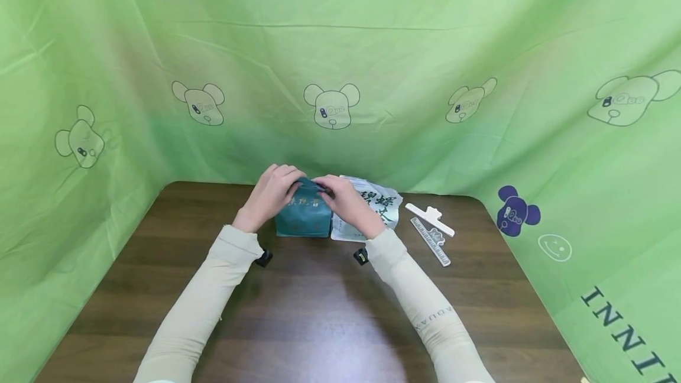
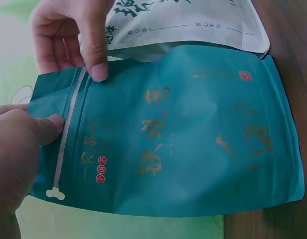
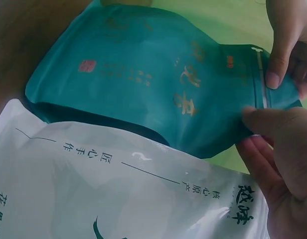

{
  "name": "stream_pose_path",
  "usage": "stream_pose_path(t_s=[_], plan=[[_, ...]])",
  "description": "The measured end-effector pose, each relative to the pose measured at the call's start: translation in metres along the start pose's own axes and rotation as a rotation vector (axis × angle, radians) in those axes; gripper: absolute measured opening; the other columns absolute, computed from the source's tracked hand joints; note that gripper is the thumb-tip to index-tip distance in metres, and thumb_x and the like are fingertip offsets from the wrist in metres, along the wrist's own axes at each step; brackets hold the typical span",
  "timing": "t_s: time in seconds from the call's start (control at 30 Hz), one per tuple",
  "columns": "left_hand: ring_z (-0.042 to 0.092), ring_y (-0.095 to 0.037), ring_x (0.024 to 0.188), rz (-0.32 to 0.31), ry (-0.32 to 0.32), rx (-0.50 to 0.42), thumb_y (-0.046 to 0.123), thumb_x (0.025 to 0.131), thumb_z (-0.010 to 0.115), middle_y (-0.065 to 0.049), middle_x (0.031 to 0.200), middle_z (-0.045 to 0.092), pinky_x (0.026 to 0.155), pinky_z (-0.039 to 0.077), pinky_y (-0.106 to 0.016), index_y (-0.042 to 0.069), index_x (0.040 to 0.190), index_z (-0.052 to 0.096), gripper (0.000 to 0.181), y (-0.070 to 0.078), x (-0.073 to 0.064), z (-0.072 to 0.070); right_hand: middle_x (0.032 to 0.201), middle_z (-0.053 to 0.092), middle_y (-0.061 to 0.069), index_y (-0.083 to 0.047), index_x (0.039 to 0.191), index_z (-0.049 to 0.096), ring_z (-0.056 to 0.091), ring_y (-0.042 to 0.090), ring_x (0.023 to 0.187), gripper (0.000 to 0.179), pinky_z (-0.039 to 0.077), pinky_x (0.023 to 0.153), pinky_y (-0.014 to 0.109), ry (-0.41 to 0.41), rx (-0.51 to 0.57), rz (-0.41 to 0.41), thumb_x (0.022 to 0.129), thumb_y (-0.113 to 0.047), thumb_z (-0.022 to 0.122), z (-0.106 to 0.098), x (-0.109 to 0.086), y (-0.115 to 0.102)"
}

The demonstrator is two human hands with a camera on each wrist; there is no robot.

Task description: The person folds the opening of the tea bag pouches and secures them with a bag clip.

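A teal tea pouch (image 1: 303, 217) with gold characters stands on the table, its top end between both hands. My left hand (image 1: 273, 191) pinches the top at its left side, thumb on the front beside the pale zip strip (image 2: 69, 124). At the other side my right hand (image 1: 348, 201) pinches the same top edge, thumb on the front and fingers behind. A small bone-shaped tab (image 2: 56, 193) sits at one end of the strip. Right beside the teal pouch is a white pouch (image 3: 93, 174) with dark green characters, partly hidden behind my right forearm in the head view.
Two white sealing clips lie to the right: one clip (image 1: 430, 219) farther back, another clip (image 1: 431, 242) nearer. The brown wooden table (image 1: 319, 324) ends at the back against a green curtain (image 1: 255, 52) printed with bear heads, which also hangs along both sides.
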State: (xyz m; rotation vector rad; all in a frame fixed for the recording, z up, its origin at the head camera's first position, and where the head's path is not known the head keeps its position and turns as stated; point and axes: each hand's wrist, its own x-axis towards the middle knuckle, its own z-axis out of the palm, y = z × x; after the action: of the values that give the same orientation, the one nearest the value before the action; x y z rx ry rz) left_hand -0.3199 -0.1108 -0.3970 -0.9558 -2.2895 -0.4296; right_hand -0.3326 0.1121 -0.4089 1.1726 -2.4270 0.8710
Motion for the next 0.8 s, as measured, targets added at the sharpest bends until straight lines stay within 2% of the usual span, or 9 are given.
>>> stream_pose_path(t_s=[0.1,0.3,0.53,0.8], plan=[[0.067,-0.027,0.094,0.006,0.009,-0.012,0.005,0.094,0.072,-0.010,0.101,0.073,0.082,0.049,-0.040,0.003,0.107,0.073,0.014,0.000,0.000,-0.001,0.114,0.072,0.016,0.002,0.123,0.069,0.071,0.026,0.102,0.028,0.058,0.087,0.033,0.010,0.001,-0.001,0.095,0.005,0.066,0.001,0.001,0.000],[0.067,-0.026,0.093,-0.001,0.029,-0.008,0.005,0.093,0.073,-0.009,0.099,0.074,0.081,0.049,-0.039,0.004,0.107,0.075,0.013,0.000,-0.001,-0.005,0.112,0.073,0.018,0.003,0.121,0.070,0.072,0.026,0.100,0.029,0.058,0.085,0.029,0.054,0.045,-0.055,0.093,0.009,0.067,0.004,0.002,0.003],[0.067,-0.026,0.092,0.000,0.054,-0.022,0.003,0.093,0.072,-0.009,0.100,0.074,0.078,0.049,-0.038,0.004,0.107,0.075,0.014,0.008,-0.011,-0.013,0.110,0.075,0.018,0.003,0.119,0.071,0.073,0.025,0.097,0.031,0.057,0.082,0.024,0.069,0.091,-0.097,0.090,0.010,0.070,0.002,-0.002,-0.008],[0.067,-0.024,0.091,0.011,0.076,-0.041,0.002,0.092,0.073,-0.007,0.098,0.074,0.079,0.049,-0.037,0.005,0.105,0.076,0.013,0.021,-0.027,-0.023,0.101,0.076,0.013,0.000,0.115,0.074,0.065,0.014,0.074,0.027,0.053,0.067,0.023,0.125,0.110,-0.159,0.088,0.007,0.073,0.005,-0.016,-0.019]])
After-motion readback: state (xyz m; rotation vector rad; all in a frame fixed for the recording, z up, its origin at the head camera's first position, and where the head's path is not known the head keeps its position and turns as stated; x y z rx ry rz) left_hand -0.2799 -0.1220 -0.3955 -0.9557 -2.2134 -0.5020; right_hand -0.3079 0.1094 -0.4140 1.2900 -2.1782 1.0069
